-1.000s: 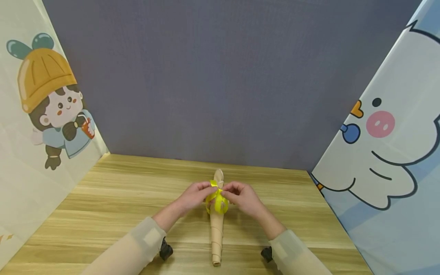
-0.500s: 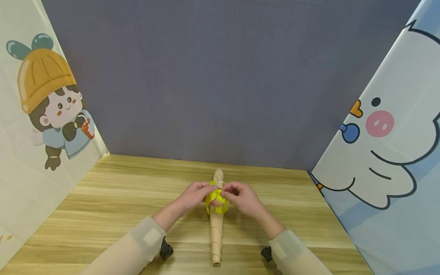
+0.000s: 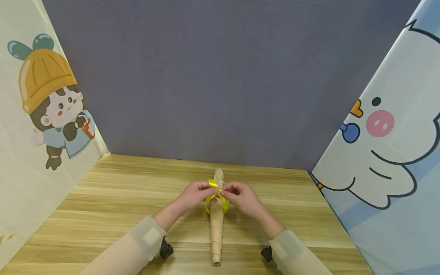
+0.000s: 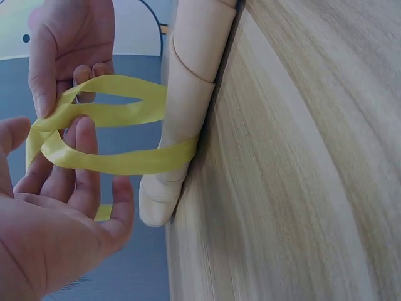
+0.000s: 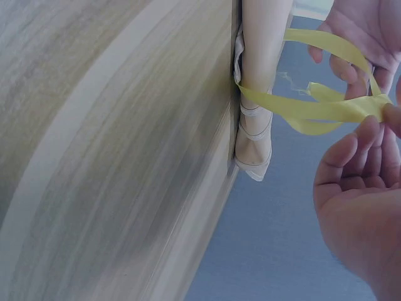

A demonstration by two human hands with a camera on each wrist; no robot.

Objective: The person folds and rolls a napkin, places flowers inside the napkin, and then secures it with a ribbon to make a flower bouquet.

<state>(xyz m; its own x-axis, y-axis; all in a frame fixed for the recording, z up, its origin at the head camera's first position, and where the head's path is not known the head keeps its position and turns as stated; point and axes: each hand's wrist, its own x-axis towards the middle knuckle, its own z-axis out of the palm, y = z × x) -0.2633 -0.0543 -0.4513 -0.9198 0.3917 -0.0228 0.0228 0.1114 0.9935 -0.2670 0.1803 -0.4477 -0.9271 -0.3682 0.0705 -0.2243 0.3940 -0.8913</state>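
Observation:
A long, tapered beige roll with spiral overlapping edges lies lengthwise on the table, pointing away from me. Yellow ribbon passes round it near its far end and rises in loops to both hands. In the head view my left hand pinches the ribbon from the left, thumb on top. Opposite it, my right hand pinches the ribbon between thumb and forefinger, with the fingertips of both hands almost meeting over the roll. The right wrist view shows a frayed ribbon end; the crossing itself is partly covered by fingers.
The wood-grain table ends at a grey-blue back wall. Printed panels with cartoon figures stand at left and right. A black wrist device sits beneath each sleeve.
The ribbon loops between my hands have shifted and spread sideways, baring more of the roll below. Fingers of my left hand showed inside the loop half a second ago. Both wrists stay nearly in place.

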